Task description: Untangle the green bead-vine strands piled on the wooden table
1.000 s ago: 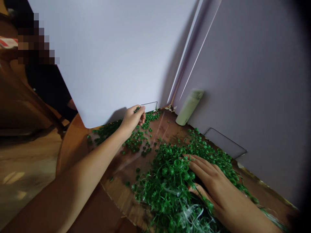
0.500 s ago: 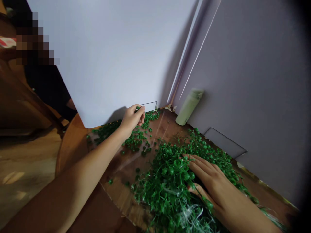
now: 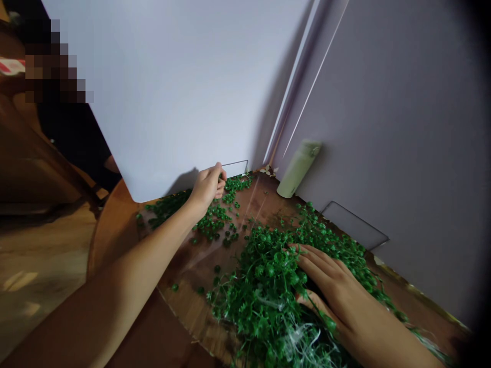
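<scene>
In the head view, my left hand [image 3: 210, 185] is raised over the far part of the table. Its fingers are curled closed, with a trace of green between thumb and fingers; most of what it holds is hidden. Below it lie loose small green plastic pieces [image 3: 215, 217]. My right hand [image 3: 330, 281] rests on a thick heap of artificial green foliage [image 3: 264, 276], fingers stretched out over the sprigs and thumb apart. Some stems cross the thumb. Clear, stringy plastic strands [image 3: 303, 337] show in the near part of the heap.
A pale green bottle [image 3: 299, 169] leans against the grey panel [image 3: 383, 128] on the right. A white panel [image 3: 184, 92] stands behind the round wooden table [image 3: 109, 230]. Thin wire frames [image 3: 360, 220] sit at the panels' lower edges. A person in dark clothing [image 3: 72, 138] is at the left.
My left thumb and fingers have closed further and turned slightly, covering the green bit that showed at their tips. My right hand and the heap look the same.
</scene>
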A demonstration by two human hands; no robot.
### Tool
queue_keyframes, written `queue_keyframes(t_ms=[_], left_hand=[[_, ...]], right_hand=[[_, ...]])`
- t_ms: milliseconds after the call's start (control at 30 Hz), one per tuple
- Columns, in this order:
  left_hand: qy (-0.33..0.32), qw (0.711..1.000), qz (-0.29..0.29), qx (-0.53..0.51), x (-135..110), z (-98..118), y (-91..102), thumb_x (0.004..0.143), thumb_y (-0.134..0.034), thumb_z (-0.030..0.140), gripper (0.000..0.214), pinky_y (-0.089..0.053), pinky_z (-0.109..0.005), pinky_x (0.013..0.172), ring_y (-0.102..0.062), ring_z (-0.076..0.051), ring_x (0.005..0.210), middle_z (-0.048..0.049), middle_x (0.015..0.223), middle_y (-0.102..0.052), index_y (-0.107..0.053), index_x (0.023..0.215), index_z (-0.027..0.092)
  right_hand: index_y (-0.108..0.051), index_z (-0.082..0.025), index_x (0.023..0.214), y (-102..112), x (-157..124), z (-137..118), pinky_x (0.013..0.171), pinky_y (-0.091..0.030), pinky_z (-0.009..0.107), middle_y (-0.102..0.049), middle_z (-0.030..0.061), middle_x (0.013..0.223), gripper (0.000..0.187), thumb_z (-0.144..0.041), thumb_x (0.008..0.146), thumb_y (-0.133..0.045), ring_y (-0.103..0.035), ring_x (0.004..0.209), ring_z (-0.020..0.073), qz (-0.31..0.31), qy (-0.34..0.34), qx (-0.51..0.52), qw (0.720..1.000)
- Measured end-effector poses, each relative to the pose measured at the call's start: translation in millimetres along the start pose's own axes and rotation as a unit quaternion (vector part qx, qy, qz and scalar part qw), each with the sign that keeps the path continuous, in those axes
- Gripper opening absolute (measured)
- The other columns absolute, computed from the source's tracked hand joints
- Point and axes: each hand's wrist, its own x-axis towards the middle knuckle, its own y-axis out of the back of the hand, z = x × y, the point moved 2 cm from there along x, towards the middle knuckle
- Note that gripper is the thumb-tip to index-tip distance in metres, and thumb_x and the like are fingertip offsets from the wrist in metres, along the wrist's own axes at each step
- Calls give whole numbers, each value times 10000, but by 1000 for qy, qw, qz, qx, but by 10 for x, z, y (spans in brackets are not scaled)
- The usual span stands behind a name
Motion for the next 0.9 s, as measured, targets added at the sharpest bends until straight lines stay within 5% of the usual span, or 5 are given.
queue_keyframes(t_ms=[233, 400, 633, 900], left_hand=[[-14, 1000, 4, -4, -26, 32, -16, 925, -504, 191, 182, -246, -188, 411, -324, -43, 441, 37, 607, -398, -514, 743, 181], [-26, 1000, 4, -10, -10, 4, -28, 1003, -476, 257, 221, -270, -190, 413, -352, -41, 469, 25, 688, -409, -545, 807, 182], [-27, 1000, 1, -12, -23, 17, -36, 1009, -518, 271, 142, -123, -209, 397, -286, -22, 445, 12, 767, -451, -588, 909, 197], [-41, 999, 3, 17, 0, -18, 19, 986, -523, 551, 427, -158, -249, 390, -264, -52, 378, 65, 508, -309, -491, 734, 208]], right_hand=[[-472, -290, 1522, -5, -12, 2, 1125, -427, 655, -458, 104, 1582, 578, -587, 1039, -365, -444, 1448, 334, -7, -5, 6, 1000], [-482, -295, 1516, -6, -20, -4, 1123, -429, 650, -467, 106, 1576, 559, -570, 1041, -375, -451, 1441, 339, -4, -2, 3, 1000], [-489, -284, 1512, 4, -17, -13, 1124, -434, 640, -471, 111, 1572, 564, -571, 1035, -399, -453, 1439, 340, -2, 1, 3, 1000], [-493, -274, 1512, 23, -16, -33, 1117, -435, 656, -471, 115, 1571, 560, -555, 1041, -383, -457, 1435, 355, -4, -1, 8, 1000]])
